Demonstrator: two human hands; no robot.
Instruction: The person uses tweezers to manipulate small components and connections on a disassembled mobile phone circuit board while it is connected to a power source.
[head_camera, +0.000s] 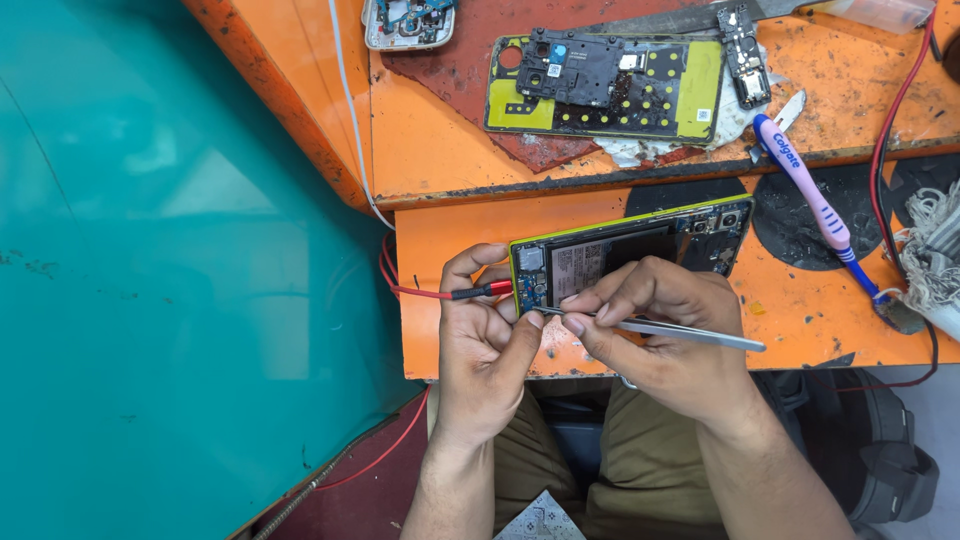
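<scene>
Over the phone (640, 255), both hands pinch: right hand (660, 330) tweezers (680, 332), left hand (485, 340) phone.

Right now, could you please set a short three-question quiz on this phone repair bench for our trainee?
1. True or false: the right hand holds metal tweezers with their tip at the lower end of the opened phone.
2. Which cable is plugged into the end of the phone beside the left hand? A) red cable B) green cable C) no cable
3. Fill in: the toothbrush lying to the right of the phone is purple and ____.

Key: 1 true; 2 A, the red cable; 3 white.
</scene>
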